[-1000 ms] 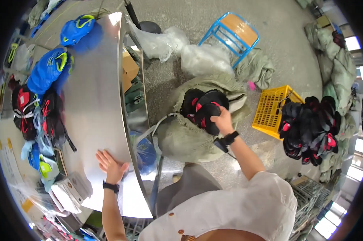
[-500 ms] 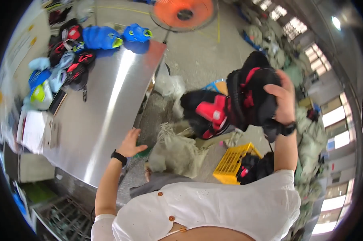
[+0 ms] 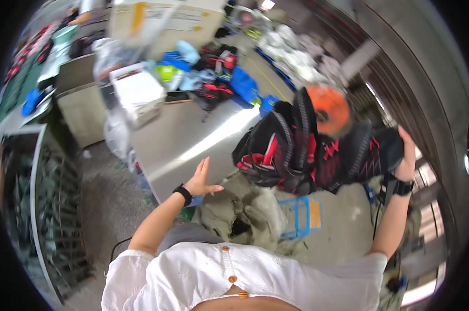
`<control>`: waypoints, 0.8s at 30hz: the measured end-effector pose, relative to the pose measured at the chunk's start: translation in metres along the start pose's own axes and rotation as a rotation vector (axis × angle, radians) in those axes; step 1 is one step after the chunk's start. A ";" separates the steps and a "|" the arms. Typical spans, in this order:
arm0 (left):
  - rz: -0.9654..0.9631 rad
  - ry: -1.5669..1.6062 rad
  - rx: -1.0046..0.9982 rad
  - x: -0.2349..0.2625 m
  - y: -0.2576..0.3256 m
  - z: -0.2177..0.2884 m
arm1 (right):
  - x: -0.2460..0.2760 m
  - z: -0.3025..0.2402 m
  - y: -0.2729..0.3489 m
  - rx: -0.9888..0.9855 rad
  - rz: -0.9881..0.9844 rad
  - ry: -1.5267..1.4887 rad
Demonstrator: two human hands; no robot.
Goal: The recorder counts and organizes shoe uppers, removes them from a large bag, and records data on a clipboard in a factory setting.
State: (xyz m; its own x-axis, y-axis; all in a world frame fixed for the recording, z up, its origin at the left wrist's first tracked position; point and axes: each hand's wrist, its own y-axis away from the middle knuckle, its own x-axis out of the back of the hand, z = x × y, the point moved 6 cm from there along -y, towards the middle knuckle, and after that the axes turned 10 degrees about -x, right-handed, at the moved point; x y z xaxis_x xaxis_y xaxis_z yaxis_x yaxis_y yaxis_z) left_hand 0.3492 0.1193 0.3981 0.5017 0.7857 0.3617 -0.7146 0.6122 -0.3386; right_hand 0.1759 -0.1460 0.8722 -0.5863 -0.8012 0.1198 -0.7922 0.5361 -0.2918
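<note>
My right hand (image 3: 407,155) grips the right end of a bulky bundle of black-and-red bags (image 3: 317,150). Grey-edged straps and red criss-cross cords show on them, and the bundle hangs in the air near the metal table's right end. How many bags it holds I cannot tell. Nothing is in my left hand (image 3: 204,181); its fingers are spread, close to the near edge of the metal table (image 3: 185,135) and apart from the bundle.
More black-and-red bags (image 3: 216,93) and blue items (image 3: 242,85) lie at the table's far side, by a white box (image 3: 137,93). Woven sacks (image 3: 239,207) and a blue crate (image 3: 296,217) stand below the bundle. Behind it is an orange fan (image 3: 329,110). A metal rack (image 3: 35,207) stands left.
My view has swung left, bringing more of the rack and the left side into sight. The bundle has turned lengthwise, still in my right hand. My left hand stays open.
</note>
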 end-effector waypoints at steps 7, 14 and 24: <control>0.198 0.851 0.188 0.058 0.050 -0.034 | -0.115 0.070 -0.044 -0.566 -0.549 -0.387; 0.484 0.583 -0.019 0.117 0.095 0.021 | -0.268 0.056 -0.081 -0.172 -0.928 -0.142; 0.870 -0.055 -0.420 0.150 0.108 0.103 | -0.338 0.165 -0.200 0.130 -1.236 0.219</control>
State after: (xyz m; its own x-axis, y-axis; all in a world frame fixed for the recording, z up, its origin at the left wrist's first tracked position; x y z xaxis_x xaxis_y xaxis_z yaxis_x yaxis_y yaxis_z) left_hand 0.2976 0.2941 0.5051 -0.1517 0.9804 -0.1258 -0.5877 -0.1918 -0.7860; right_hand 0.5602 -0.0259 0.7335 0.5072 -0.6801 0.5294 -0.8151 -0.5781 0.0382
